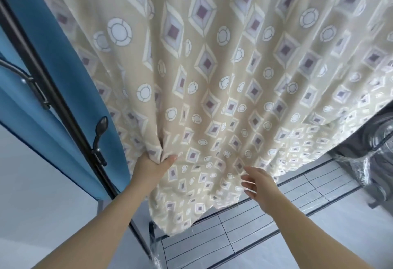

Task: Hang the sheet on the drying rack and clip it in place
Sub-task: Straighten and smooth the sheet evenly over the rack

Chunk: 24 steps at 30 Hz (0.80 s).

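Sheet in beige, printed with purple-centred diamonds and pale rings, hangs down from above and fills most of the view, falling in long vertical folds. Its lower hem ends just above the rack's bottom shelf, a low frame of thin dark rails near the floor of pale grey tiles.

The left grip is closed on the sheet low on its left side: thumb and curled fingers pinch a bunched fold, and creases fan upward from that spot. The right grip is open, fingers spread and nearly straight, held at the lower part of the sheet to the right of the left one; whether its fingertips actually touch the cloth cannot be told. Both forearms reach in from the near edge.

On the left, a black pole of the drying rack runs slantwise down the view, with a black lever clamp fixed to it. A blue cloth hangs just beside the sheet, behind the pole. At the far right, below the sheet's edge, stands a dark rounded object partly covered in clear plastic wrap; what it is cannot be made out.
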Available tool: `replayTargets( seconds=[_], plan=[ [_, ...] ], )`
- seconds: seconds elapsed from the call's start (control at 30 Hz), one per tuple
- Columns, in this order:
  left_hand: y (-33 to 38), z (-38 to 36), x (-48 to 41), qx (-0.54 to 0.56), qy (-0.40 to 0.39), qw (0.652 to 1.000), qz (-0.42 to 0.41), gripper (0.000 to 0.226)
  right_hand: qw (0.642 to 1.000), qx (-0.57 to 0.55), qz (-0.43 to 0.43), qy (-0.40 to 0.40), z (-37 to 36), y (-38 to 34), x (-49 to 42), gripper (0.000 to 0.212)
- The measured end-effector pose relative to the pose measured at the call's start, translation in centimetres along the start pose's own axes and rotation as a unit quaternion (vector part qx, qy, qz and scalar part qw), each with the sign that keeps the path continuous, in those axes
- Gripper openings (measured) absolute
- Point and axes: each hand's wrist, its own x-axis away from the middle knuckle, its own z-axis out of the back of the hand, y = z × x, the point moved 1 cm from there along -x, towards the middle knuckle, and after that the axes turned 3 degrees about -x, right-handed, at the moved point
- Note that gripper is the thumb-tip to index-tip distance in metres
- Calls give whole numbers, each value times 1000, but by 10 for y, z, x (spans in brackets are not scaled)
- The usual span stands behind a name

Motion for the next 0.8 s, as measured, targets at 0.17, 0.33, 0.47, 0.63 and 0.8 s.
replayTargets(
  seconds=[0.17,0.33,0.47,0.63,0.8],
  plan=[
    [7,-1,-1,53,-28,998,11,17,999,12,32,-8,-3,-8,0,15],
    [15,-10,-12,3,-16,1000,-11,7,999,15,36,-12,-6,-14,-3,18],
    [-5,-13,-22,-64,-2,998,-18,21,1000,15,20,-15,-8,-10,-4,15],
    [-29,-14,-24,-113,11,994,-5,22,1000,23,-15,-11,-2,3,-4,13],
    [-31,-26,-28,-101,6,995,-18,12,999,22,-36,7,9,7,0,10]
  ],
)
